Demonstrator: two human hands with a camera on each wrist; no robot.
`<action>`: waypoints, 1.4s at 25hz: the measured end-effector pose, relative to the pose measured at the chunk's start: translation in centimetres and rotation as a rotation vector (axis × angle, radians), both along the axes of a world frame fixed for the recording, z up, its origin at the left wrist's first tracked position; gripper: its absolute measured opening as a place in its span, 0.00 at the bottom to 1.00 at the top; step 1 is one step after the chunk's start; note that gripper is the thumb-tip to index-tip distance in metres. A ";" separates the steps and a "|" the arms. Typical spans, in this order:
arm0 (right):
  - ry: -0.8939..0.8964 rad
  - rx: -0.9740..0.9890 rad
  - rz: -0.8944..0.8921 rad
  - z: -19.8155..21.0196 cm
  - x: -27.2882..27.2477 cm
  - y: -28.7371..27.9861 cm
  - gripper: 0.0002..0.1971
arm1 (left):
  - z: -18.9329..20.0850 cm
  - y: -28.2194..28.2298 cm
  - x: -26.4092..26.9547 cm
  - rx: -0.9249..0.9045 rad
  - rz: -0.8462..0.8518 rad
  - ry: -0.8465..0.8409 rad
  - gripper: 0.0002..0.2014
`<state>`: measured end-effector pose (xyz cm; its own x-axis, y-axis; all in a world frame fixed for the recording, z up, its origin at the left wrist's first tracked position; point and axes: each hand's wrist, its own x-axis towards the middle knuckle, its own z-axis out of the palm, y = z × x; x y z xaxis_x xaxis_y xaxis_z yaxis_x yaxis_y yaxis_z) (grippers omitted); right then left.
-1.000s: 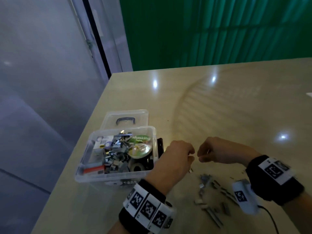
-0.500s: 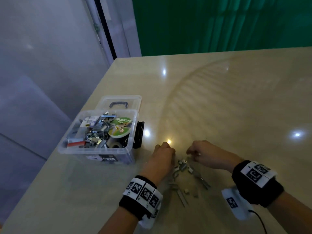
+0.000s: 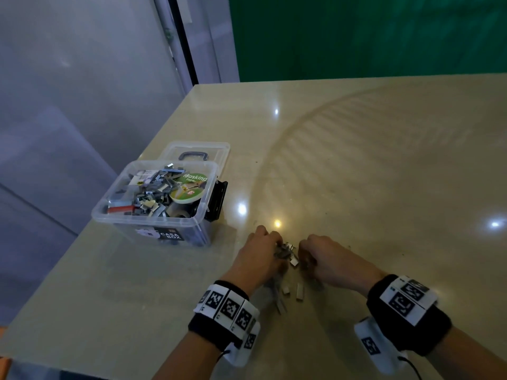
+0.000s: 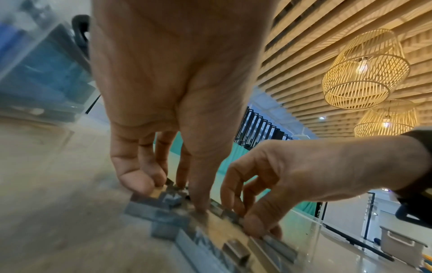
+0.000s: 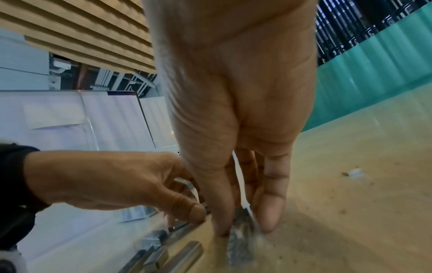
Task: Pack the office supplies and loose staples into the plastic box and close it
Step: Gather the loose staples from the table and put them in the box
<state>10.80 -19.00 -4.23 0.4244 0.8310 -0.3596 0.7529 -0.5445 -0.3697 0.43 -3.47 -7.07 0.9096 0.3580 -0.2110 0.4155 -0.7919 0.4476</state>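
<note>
Open tabletop (image 3: 356, 174) right of box (image 3: 153, 226)

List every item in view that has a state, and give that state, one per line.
plastic box: open, filled with staples and supplies.
lid: off, lying on the table behind the box.
masking tape: inside the box, lying flat.
loose staples: on the table, bunched between both hands.
left hand: fingers curled, gathering staples.
right hand: fingers curled, gathering staples.
</note>
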 end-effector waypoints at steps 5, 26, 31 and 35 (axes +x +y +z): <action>-0.004 0.123 -0.075 -0.9 1.4 0.6 0.07 | 0.1 -0.9 0.3 -0.020 0.068 -0.067 0.09; 0.030 0.330 -0.142 -0.7 2.9 2.6 0.09 | 0.6 1.3 0.0 -0.268 0.149 -0.139 0.10; 0.127 0.367 -0.168 0.2 3.7 2.3 0.11 | 1.3 1.3 0.9 -0.233 0.133 -0.177 0.10; 0.148 0.377 -0.135 1.2 4.0 2.3 0.12 | 2.6 1.3 1.3 -0.243 0.134 -0.216 0.09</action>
<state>14.82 -16.74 -2.98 0.5048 0.8567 -0.1060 0.6084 -0.4402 -0.6603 1.71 -2.16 -4.48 0.8907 0.4404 -0.1123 0.3837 -0.5961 0.7053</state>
